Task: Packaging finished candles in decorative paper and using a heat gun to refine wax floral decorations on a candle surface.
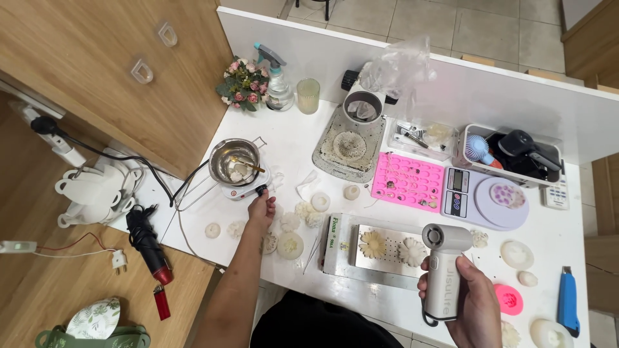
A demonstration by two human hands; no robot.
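Observation:
My left hand [260, 209] reaches to the front of a small white hot plate [240, 189], fingers on its black knob. On that plate stands a steel melting pot [233, 160] with pale lumps inside. My right hand [469, 303] grips a white handheld fan [443, 270] upright, its round head above a metal tray [387, 252]. Two white flower-shaped wax pieces [392, 247] lie on that tray. Several white wax shapes [291, 227] are scattered on the white table near my left hand.
A pink silicone mould [407, 182], a digital scale [483, 201], a grey stone tray [348, 149], a box of tools [516, 154], a spray bottle [277, 80] and a small bouquet [242, 84] stand behind. A blue cutter [567, 301] lies far right. A glue gun [149, 248] lies left.

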